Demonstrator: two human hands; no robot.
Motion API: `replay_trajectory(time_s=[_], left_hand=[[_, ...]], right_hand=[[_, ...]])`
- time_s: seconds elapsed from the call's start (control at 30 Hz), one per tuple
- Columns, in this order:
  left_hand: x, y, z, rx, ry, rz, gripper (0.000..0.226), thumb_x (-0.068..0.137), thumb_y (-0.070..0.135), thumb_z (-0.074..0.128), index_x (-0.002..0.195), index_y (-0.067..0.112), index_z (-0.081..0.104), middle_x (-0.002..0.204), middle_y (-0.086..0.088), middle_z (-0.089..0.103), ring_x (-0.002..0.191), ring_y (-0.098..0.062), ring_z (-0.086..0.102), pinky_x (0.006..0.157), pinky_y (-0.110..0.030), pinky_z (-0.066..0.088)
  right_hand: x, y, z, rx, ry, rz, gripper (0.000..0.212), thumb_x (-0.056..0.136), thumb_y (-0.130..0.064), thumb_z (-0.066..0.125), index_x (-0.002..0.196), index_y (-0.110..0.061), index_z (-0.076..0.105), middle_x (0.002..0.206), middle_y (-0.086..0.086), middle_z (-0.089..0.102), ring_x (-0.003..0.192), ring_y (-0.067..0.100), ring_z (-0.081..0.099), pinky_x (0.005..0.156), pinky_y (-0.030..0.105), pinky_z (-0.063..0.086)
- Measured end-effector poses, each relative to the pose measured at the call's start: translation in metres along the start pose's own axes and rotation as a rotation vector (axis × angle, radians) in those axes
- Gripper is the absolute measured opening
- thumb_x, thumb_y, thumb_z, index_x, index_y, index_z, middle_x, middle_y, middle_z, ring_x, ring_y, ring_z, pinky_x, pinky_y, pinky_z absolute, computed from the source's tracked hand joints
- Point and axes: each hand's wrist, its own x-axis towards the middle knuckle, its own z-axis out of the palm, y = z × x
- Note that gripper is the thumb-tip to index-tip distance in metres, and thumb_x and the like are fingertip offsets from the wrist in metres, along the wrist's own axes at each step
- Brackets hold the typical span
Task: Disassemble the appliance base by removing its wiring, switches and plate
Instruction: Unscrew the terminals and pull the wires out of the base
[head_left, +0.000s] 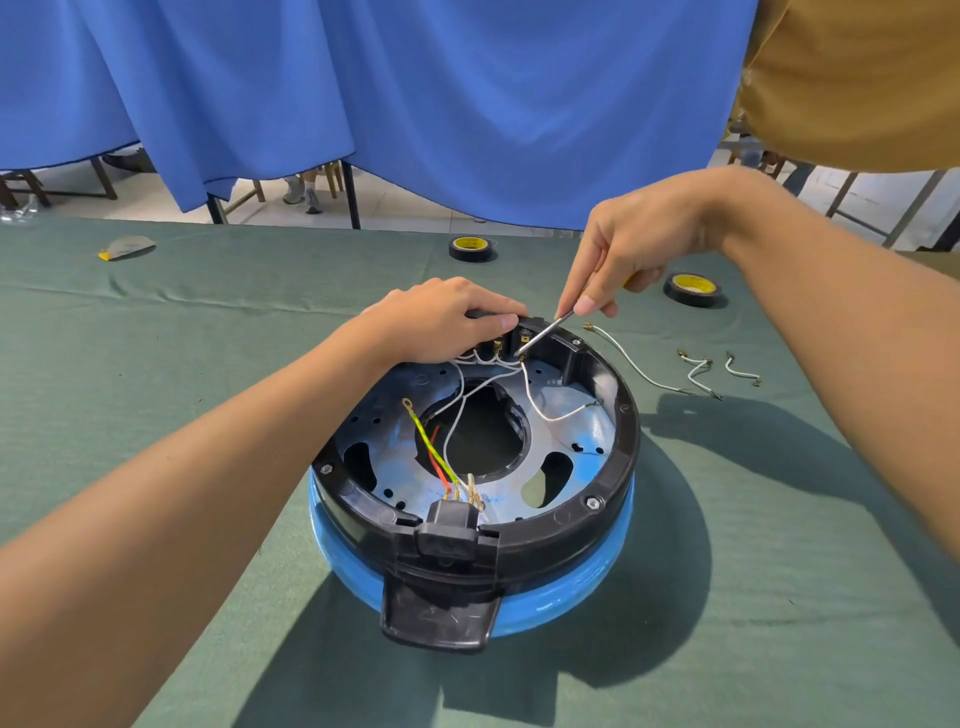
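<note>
Appliance base (597, 525) was set mid-table on the green cloth (156, 332), open side up. The switch block (532, 327) at the far rim was gripped by the left hand (441, 322). The screwdriver (543, 335) was pinched in the right hand (639, 249), tip laid at the terminals. Tip best kept square on the terminal, block braced, connectors levered off rather than yanked. Access was crowded by looped white wires (543, 418). Freed leads (698, 368) lay right of the base, with one tape roll (471, 248) far and another (693, 288) far right. Power socket (449, 525) and green-yellow wire (428, 444) were untouched on the near side.
</note>
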Motion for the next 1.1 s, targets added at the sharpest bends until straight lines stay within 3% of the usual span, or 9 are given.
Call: replay_trajectory(time_s=[0.1,0.23,0.37,0.5,0.57,0.73,0.83,0.9,1.1], left_hand=[[-0.001,-0.001,0.000,0.002,0.007,-0.004,0.034,0.099,0.054,0.034,0.129,0.055,0.050,0.134,0.020,0.055,0.120,-0.016,0.051,0.094,-0.047,0.041],[-0.002,0.000,-0.001,-0.001,0.008,-0.010,0.033,0.099,0.055,0.034,0.128,0.055,0.050,0.133,0.022,0.055,0.120,-0.015,0.050,0.095,-0.048,0.041],[-0.002,0.002,-0.002,-0.022,0.006,-0.018,0.033,0.099,0.054,0.036,0.127,0.055,0.051,0.127,0.025,0.057,0.113,-0.012,0.050,0.094,-0.046,0.039],[-0.001,0.003,-0.002,-0.036,0.000,-0.020,0.031,0.099,0.053,0.037,0.126,0.054,0.053,0.096,0.033,0.054,0.097,-0.009,0.047,0.097,-0.049,0.040],[-0.002,0.004,-0.003,-0.038,0.000,-0.024,0.031,0.099,0.053,0.037,0.125,0.054,0.054,0.088,0.038,0.048,0.094,-0.009,0.046,0.096,-0.048,0.041],[-0.003,0.005,-0.003,-0.022,0.001,-0.023,0.032,0.099,0.053,0.036,0.126,0.054,0.053,0.113,0.024,0.058,0.101,-0.009,0.047,0.090,-0.043,0.040],[-0.003,0.005,-0.003,-0.022,-0.001,-0.024,0.032,0.099,0.053,0.036,0.126,0.054,0.053,0.102,0.027,0.053,0.097,-0.009,0.047,0.089,-0.042,0.040],[-0.002,0.005,-0.003,-0.027,-0.007,-0.022,0.033,0.099,0.053,0.035,0.127,0.053,0.053,0.109,0.025,0.057,0.100,-0.010,0.048,0.091,-0.043,0.040],[-0.002,0.004,-0.003,-0.044,-0.005,-0.031,0.032,0.100,0.052,0.035,0.124,0.052,0.055,0.107,0.025,0.056,0.102,-0.010,0.049,0.093,-0.045,0.039]], right_hand=[[-0.004,0.000,0.003,-0.010,0.063,-0.030,0.013,0.082,-0.026,0.074,0.089,-0.036,0.079,0.063,-0.004,0.066,0.047,0.009,0.035,0.043,0.019,0.030],[-0.027,0.010,0.023,-0.082,0.285,-0.083,0.013,0.085,-0.030,0.073,0.089,-0.041,0.076,0.058,-0.013,0.066,0.048,-0.002,0.048,0.044,0.007,0.032],[-0.052,0.020,0.052,0.026,0.475,-0.072,0.012,0.084,-0.033,0.072,0.088,-0.043,0.076,0.062,-0.013,0.068,0.049,-0.002,0.052,0.042,0.007,0.034],[-0.053,0.022,0.072,0.041,0.591,-0.095,0.015,0.085,-0.031,0.072,0.094,-0.042,0.075,0.068,-0.010,0.070,0.053,-0.007,0.054,0.046,0.005,0.035],[-0.051,0.023,0.074,0.033,0.610,-0.093,0.015,0.085,-0.031,0.072,0.094,-0.043,0.074,0.070,-0.011,0.070,0.056,-0.008,0.054,0.048,0.008,0.036],[-0.051,0.024,0.072,-0.002,0.581,-0.083,0.015,0.085,-0.034,0.071,0.092,-0.047,0.073,0.072,-0.014,0.071,0.065,0.005,0.058,0.055,0.023,0.038],[-0.049,0.022,0.071,-0.034,0.564,-0.090,0.014,0.086,-0.035,0.069,0.093,-0.046,0.073,0.072,-0.004,0.073,0.068,0.020,0.060,0.061,0.035,0.049],[-0.048,0.020,0.070,-0.047,0.555,-0.091,0.014,0.086,-0.036,0.069,0.091,-0.048,0.072,0.073,0.000,0.073,0.072,0.023,0.062,0.067,0.040,0.052],[-0.044,0.018,0.071,-0.086,0.558,-0.075,0.013,0.087,-0.037,0.067,0.093,-0.048,0.073,0.071,-0.004,0.071,0.060,0.013,0.055,0.058,0.035,0.046]])
